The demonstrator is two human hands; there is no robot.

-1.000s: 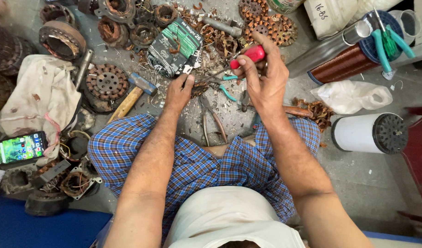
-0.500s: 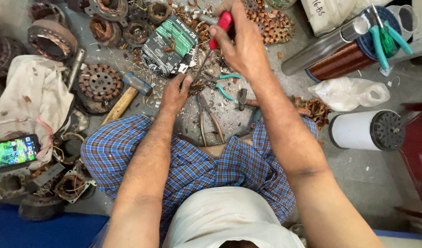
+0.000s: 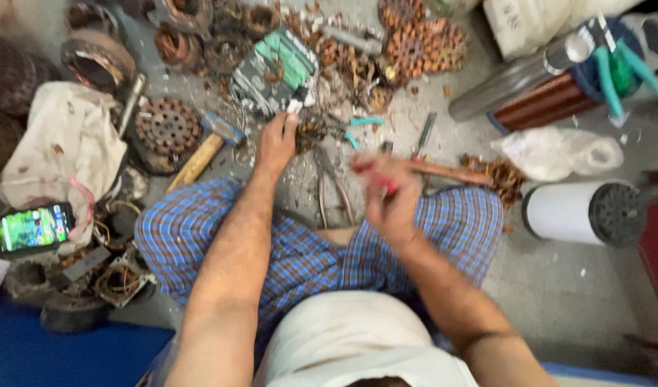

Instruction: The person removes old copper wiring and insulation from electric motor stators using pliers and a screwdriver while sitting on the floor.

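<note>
My left hand (image 3: 275, 145) is pressed down on a small copper-wound part (image 3: 311, 132) on the floor just in front of my knees, fingers clamped round its near side, right below the green circuit board (image 3: 275, 72). My right hand (image 3: 387, 197) is closed on a red-handled tool (image 3: 375, 172), raised just beside that part. To do this well, I'd say pin the part flat and strike or pry away from the holding fingers. The right hand is smeared with blur, so the tool's tip is unreadable. Pliers (image 3: 332, 188) lie between my knees, a wooden-handled hammer (image 3: 203, 152) off to the left.
</note>
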